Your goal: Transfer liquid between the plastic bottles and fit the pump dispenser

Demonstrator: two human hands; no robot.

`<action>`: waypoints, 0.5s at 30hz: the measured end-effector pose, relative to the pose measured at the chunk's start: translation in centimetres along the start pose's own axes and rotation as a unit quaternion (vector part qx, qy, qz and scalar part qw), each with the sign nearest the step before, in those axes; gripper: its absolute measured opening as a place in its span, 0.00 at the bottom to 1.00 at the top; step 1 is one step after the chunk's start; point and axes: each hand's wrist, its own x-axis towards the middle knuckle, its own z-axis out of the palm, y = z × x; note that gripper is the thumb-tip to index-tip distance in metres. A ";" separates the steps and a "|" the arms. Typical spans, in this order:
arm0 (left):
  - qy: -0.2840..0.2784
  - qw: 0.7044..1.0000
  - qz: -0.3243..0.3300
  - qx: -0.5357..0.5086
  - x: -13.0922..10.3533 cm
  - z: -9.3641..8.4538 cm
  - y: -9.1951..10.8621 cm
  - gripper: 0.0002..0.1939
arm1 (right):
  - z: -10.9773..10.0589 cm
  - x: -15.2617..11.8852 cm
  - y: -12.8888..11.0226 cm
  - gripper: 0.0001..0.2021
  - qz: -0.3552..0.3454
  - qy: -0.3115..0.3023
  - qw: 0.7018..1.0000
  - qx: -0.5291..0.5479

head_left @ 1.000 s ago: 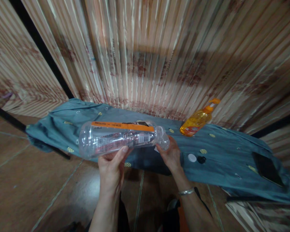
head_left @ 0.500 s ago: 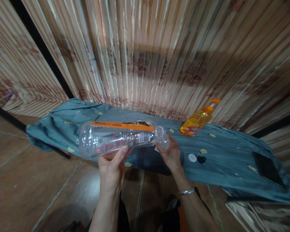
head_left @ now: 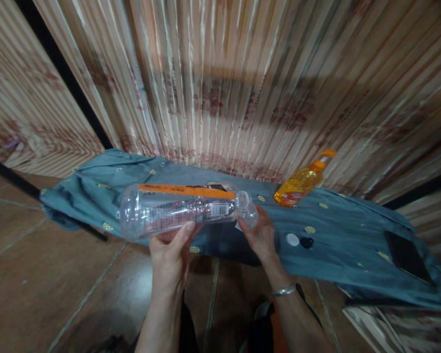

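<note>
A large clear plastic bottle with an orange-edged label lies sideways in the air above the cloth, its neck to the right. My left hand is wrapped round its underside, thumb on the front. My right hand holds a small clear bottle right at the large bottle's mouth; the two necks appear to meet. The far fingers of my right hand are hidden. To the right, on the cloth, are a white round cap and a small black item.
A pump bottle of orange liquid stands at the back of the blue-green cloth. A dark flat phone-like object lies at the right. Behind hangs a pleated patterned curtain; a black pole slants at the left.
</note>
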 end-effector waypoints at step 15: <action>-0.007 1.000 -0.016 0.010 0.0 -0.2 0.1 0.18 | -0.3 0.1 -0.3 0.27 -0.005 -0.002 1.000 -0.004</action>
